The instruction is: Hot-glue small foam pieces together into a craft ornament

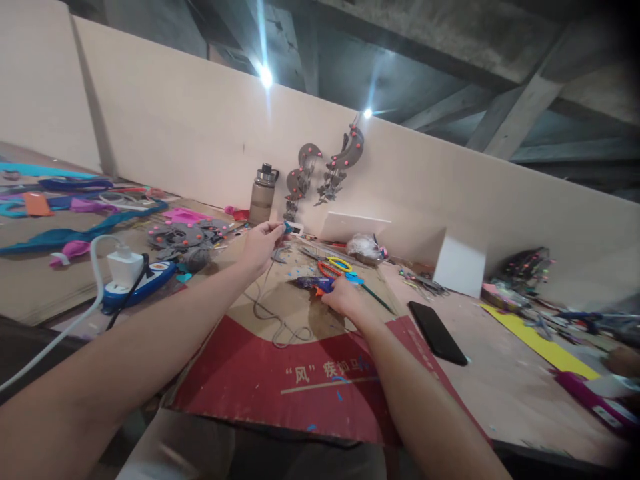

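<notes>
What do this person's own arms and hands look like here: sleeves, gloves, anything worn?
Both forearms are bare from the bottom of the picture to the wrist, with no sleeve in view. The left hand and the right hand wear no gloves. No watch, band or ring shows on either one, though the fingers are too small to rule out a thin ring.

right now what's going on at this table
A person is working at a cluttered craft table over a sheet of red and brown cardboard. The right hand grips a blue glue gun lying low over the cardboard. The left hand pinches a small blue piece raised above the table. Scissors lie just beyond the glue gun, a black phone lies to the right, and a water bottle stands by the back wall.
</notes>
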### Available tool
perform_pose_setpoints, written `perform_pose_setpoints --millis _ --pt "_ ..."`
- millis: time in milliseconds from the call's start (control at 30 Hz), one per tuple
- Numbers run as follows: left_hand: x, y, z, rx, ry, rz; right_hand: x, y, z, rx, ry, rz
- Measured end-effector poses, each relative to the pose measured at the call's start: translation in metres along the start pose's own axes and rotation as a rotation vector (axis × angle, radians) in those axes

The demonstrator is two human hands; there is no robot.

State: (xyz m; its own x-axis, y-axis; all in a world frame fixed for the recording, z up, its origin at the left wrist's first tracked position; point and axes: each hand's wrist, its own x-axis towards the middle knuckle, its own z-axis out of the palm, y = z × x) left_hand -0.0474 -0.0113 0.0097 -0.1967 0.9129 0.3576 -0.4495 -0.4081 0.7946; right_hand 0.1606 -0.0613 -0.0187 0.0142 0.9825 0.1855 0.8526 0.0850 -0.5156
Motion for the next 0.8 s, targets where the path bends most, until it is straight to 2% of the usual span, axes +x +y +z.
perform_pose_setpoints --millis 67,200,367,467,633,800 --pt "0.0 -0.001 -0.001 0.02 -0.014 0.006 0.005 0.0 -0.002 0.145 0.053 0.035" --pt "0.001 -0.005 -0.004 0.048 -0.042 0.0 0.01 -0.003 -0.01 0.376 0.256 0.036" --pt "-0.003 -0.011 -0.003 0.072 -0.105 -0.064 -0.003 -0.025 -0.015 0.673 0.21 -0.248" --pt "-0.007 -0.013 0.001 0.097 -0.122 -0.099 -0.014 -0.036 -0.015 0.654 0.186 -0.339" --pt "-0.011 -0.013 0.005 0.097 -0.151 -0.107 -0.019 -0.038 -0.013 0.461 0.213 -0.356" --pt "-0.013 -0.011 0.007 0.112 -0.151 -0.114 -0.017 -0.036 -0.013 0.384 0.246 -0.389"
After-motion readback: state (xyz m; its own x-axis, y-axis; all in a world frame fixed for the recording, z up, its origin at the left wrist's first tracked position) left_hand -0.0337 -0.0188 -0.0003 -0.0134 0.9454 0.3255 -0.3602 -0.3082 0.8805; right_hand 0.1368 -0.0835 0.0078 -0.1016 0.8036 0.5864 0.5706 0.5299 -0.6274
